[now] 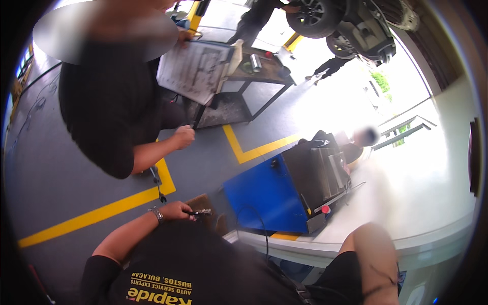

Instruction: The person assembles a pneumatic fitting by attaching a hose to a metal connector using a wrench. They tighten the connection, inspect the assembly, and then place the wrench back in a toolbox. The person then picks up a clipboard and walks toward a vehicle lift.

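My left hand [176,210], with a metal-banded watch on the wrist, is closed around a small metal tool with a dark grip [201,212]; its exact kind I cannot make out. The tool points right, over a brown box or board [206,202] at my front. My right arm [373,254] is bent at the right, and its hand lies outside the picture. Ahead on the left, a co-worker in black has a closed hand [184,136]. A metal spanner [161,192] shows below that person's forearm, and I cannot tell what holds it.
A blue cabinet [267,195] stands front right, with dark and metal items on top and a red cap [325,209]. Beyond it are a dark trolley [272,76], a large whitish panel [190,71], and a car wheel [312,15]. Yellow lines [96,217] cross the grey floor.
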`<state>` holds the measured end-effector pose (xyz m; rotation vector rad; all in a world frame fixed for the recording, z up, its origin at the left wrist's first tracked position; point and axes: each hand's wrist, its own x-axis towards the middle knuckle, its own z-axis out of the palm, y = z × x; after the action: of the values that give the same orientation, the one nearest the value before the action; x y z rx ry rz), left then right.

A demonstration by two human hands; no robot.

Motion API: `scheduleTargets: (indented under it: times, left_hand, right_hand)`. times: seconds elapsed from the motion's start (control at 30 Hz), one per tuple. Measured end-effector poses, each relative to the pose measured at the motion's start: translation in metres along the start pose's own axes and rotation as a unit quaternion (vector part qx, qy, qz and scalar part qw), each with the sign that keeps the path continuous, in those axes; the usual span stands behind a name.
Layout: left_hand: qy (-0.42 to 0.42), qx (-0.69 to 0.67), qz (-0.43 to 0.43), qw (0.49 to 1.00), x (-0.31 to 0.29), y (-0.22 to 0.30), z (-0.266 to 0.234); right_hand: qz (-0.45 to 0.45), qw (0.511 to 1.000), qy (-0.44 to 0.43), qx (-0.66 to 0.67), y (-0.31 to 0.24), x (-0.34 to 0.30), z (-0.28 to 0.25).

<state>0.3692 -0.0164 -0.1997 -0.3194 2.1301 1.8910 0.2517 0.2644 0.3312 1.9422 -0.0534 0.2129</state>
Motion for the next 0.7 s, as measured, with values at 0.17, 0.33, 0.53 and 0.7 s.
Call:
scheduleTargets:
  times: [0.17, 0.33, 0.53, 0.7]
  left_hand:
    - [-0.055, 0.044, -0.020, 0.997, 0.007, 0.005, 0.014]
    - [-0.027, -0.053, -0.074, 0.996, -0.016, -0.014, 0.022]
    - [-0.032, -0.048, -0.098, 0.993, -0.021, -0.015, 0.019]
    - [-0.030, -0.056, -0.140, 0.988, -0.011, 0.002, 0.008]
  right_hand:
    - [0.322, 0.834, -0.046, 0.446, -0.047, -0.079, 0.060]
    - [0.515, 0.582, -0.136, 0.614, -0.108, -0.104, 0.076]
    - [0.681, 0.374, -0.306, 0.550, -0.172, -0.118, 0.068]
    - [0.727, -0.032, -0.136, 0.673, -0.298, -0.138, 0.080]
